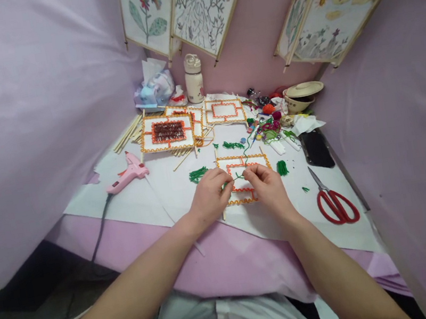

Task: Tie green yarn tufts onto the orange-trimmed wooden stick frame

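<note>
My left hand (212, 193) and my right hand (266, 186) pinch a strand of green yarn (238, 177) stretched between them. The yarn trails up from my right fingers toward the pile at the back. Beneath both hands lies a stick frame (235, 198) edged with yellow looped yarn, with an orange inner rectangle partly covered by my fingers. A bundle of cut green yarn (198, 175) rests left of my left hand. Another green bundle (282, 168) sits right of the frame, and a third (234, 145) behind it.
A pink glue gun (128, 173) lies at left with its cord over the table edge. Red-handled scissors (335, 202) and a black phone (316, 148) are at right. Finished-looking frames (170, 145), a bottle (195, 81), a tissue pack (153, 90) and a bowl (302, 99) stand behind.
</note>
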`<control>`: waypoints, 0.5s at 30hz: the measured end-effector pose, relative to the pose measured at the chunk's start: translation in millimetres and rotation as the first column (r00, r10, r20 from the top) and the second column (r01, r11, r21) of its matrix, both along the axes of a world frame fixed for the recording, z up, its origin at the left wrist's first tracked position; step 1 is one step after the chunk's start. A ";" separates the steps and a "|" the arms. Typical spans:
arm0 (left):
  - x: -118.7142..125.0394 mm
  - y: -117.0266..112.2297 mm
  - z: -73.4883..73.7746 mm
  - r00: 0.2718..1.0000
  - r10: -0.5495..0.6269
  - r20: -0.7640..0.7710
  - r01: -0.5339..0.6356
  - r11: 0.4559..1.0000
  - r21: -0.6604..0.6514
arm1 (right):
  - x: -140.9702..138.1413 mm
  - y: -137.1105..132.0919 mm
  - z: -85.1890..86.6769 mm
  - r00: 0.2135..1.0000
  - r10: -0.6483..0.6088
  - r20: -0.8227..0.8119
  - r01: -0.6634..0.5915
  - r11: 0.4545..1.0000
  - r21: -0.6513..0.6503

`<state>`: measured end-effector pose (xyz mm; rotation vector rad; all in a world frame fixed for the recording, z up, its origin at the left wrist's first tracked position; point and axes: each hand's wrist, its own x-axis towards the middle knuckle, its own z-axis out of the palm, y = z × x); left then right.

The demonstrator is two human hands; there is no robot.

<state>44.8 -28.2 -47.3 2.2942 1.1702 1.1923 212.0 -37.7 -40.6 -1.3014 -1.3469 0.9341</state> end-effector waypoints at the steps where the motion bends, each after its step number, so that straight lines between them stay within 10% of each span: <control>1: -0.7 0.7 0.9 1.000 -0.004 0.003 0.004 1.000 -0.029 | 0.4 0.2 0.5 1.000 -0.004 -0.008 0.004 1.000 -0.008; 15: 1.5 -1.9 4.3 0.986 0.027 0.165 -0.010 0.995 -0.100 | -2.0 -1.1 -1.3 0.999 0.046 0.013 -0.045 0.999 -0.027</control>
